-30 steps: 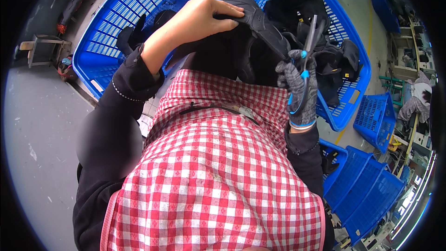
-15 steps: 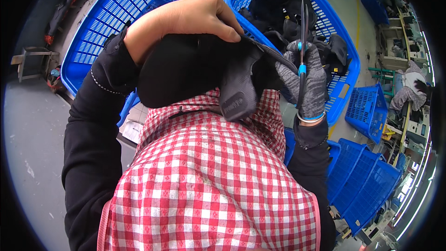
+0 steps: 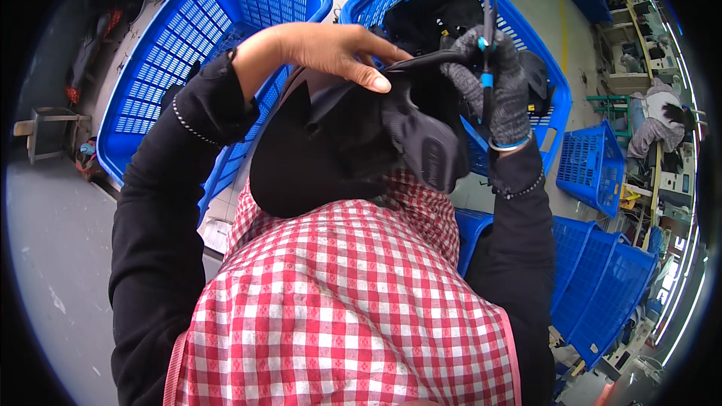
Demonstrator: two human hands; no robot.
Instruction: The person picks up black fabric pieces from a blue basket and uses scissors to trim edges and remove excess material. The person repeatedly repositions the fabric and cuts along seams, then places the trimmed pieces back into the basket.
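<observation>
A limp black sewn fabric piece (image 3: 323,158) hangs in front of my apron, with a grey ribbed tab (image 3: 429,146) on its right part. My bare left hand (image 3: 331,53) is at its upper edge, fingers over the far side and thumb on the near side. My right hand (image 3: 500,98), in a grey knitted glove, is closed around a pair of scissors (image 3: 487,68) with light-blue bands; their blades point up and away. Its gloved fingers also meet the piece's upper right edge. The fingertips behind the fabric are hidden.
A blue plastic basket (image 3: 158,68) stands at the far left; another blue basket (image 3: 560,116) at the far right holds several black pieces (image 3: 421,15). More blue baskets (image 3: 602,278) stand to my right. Beyond, a person (image 3: 662,120) sits near a long workbench. A checked apron (image 3: 338,301) covers my front.
The black piece has swung right and been turned, so its folds show more. My left hand has moved down and slightly right, its thumb now apart from the index finger. The right hand keeps the scissors.
</observation>
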